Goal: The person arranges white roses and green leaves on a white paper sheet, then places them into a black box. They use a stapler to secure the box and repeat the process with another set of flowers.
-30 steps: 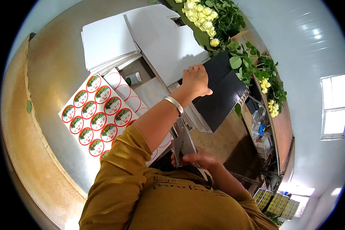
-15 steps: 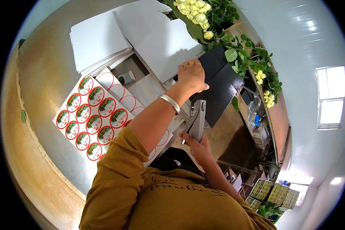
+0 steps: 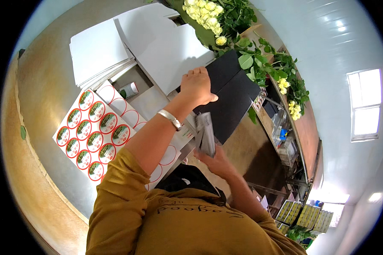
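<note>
My left hand (image 3: 196, 87), with a silver bracelet at the wrist, is closed over the left side of a black cardboard sheet (image 3: 232, 100). Its thumb reaches over the sheet, and the other fingertips are hidden. A crease line crosses the sheet. In my right hand (image 3: 215, 160) is a grey metal hand stapler (image 3: 205, 137), smeared by motion. Its upper end lies beside the near left edge of the black sheet; I cannot tell whether they touch.
White sheets (image 3: 98, 51) are stacked on the metal table (image 3: 44, 89). Round red-rimmed labels (image 3: 89, 136) lie at left, near a small cylindrical container (image 3: 129, 89). Pale yellow roses (image 3: 204, 15) with leafy stems lie at the far side. Packed boxes (image 3: 308, 214) stand at lower right.
The whole view has shifted, so most things sit further left. The stapler has moved slightly left and now looks blurred. My left hand stays on the black cardboard sheet.
</note>
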Tool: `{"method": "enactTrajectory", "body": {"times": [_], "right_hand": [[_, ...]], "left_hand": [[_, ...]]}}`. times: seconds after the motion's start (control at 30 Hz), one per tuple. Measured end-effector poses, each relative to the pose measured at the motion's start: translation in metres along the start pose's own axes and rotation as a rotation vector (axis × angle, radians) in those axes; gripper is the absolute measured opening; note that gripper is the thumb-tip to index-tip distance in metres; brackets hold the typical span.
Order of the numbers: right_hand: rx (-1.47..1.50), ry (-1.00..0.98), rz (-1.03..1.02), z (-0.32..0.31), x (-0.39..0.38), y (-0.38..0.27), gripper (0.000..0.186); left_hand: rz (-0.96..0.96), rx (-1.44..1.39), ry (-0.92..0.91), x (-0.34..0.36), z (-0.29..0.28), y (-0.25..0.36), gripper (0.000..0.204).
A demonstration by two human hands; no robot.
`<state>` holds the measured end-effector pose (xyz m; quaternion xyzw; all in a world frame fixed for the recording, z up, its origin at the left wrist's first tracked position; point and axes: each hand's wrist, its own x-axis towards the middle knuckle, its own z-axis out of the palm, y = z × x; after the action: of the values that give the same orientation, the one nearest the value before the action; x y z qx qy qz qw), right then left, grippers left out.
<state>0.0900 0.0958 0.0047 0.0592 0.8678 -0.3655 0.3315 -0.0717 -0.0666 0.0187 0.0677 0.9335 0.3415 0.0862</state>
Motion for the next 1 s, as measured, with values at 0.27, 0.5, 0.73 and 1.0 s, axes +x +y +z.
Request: {"method": "enactTrajectory", "body": {"times": [0.27,0.5,0.73,1.0], "right_hand": [[-0.421,-0.335,-0.331,-0.155,-0.002,-0.054,0.061],[-0.715,-0.01,-0.456,-0.315,0.134,-0.052,0.058],[-0.958,-0.481,-0.495,-0.37,0.211,-0.061,0.061],[-0.96,-0.736,-0.652,-0.366,0.245,-0.074,0.046]], "left_hand": [[-0.02,-0.036,0.04,-0.002,-0.001,-0.001,0.1],[-0.089,-0.075,0.031,-0.005,-0.007,0.011,0.096],[-0.269,-0.122,-0.019,-0.01,-0.019,0.029,0.096],[-0.327,-0.122,0.022,-0.005,-0.018,0.044,0.099]]}}
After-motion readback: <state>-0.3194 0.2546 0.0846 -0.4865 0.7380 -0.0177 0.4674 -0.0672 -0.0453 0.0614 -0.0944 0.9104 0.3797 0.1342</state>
